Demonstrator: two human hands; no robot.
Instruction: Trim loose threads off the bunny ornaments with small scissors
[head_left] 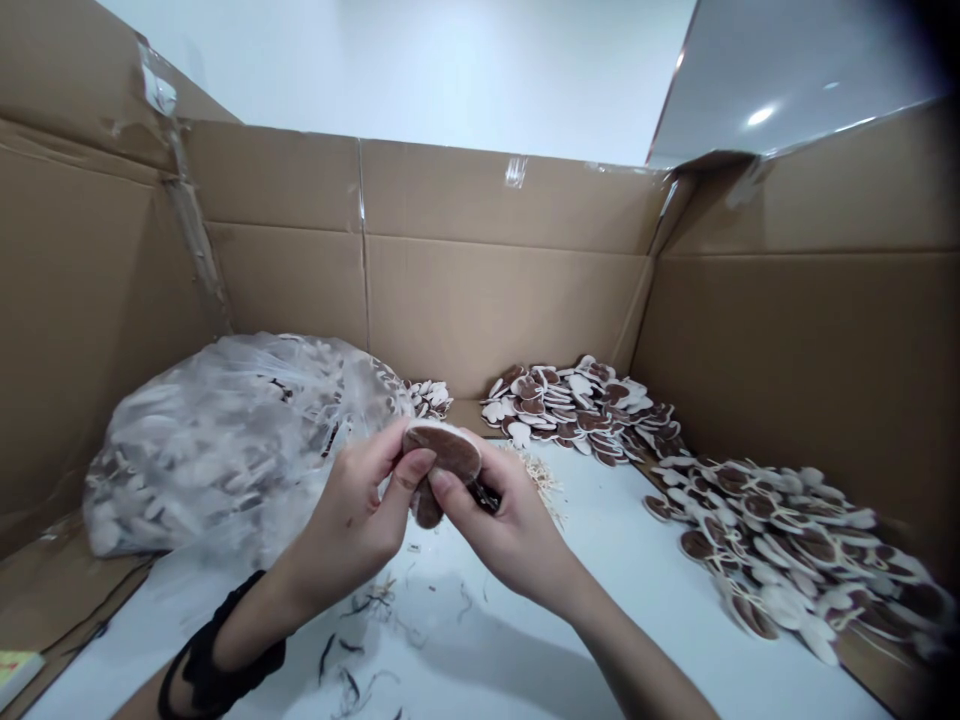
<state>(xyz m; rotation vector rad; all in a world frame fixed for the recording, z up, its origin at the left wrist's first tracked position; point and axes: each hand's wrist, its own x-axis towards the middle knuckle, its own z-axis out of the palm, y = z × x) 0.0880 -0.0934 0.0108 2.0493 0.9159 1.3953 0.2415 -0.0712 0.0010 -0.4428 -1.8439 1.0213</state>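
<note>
You have a flat brown fuzzy piece with a pale edge [446, 447] up in the air over the smooth white table top [600, 560], between your two hands. Your left hand [364, 505] is curled nearly closed, with the thumb and bent fingers pinching one side. Your right hand [506, 520] is curled the same way, pinching the other side.

It could slip, since you seem to have only a small pinch on it. If it fell, the thin black and pale scraps [349, 650] on the table top could stick to its fuzz. Pushing too hard with both thumbs might bend it or pull its edge loose. The loose heap of brown and white flat pieces [810, 560] on your right could slide if your arm bumped it.

The piece looks soft. Its big part is wide and round, like an egg on its side, and a smaller round brown bit pokes out below your thumbs. A shiny dark bit [484, 494] shows by your right fingers, but I cannot tell what it is.
</note>
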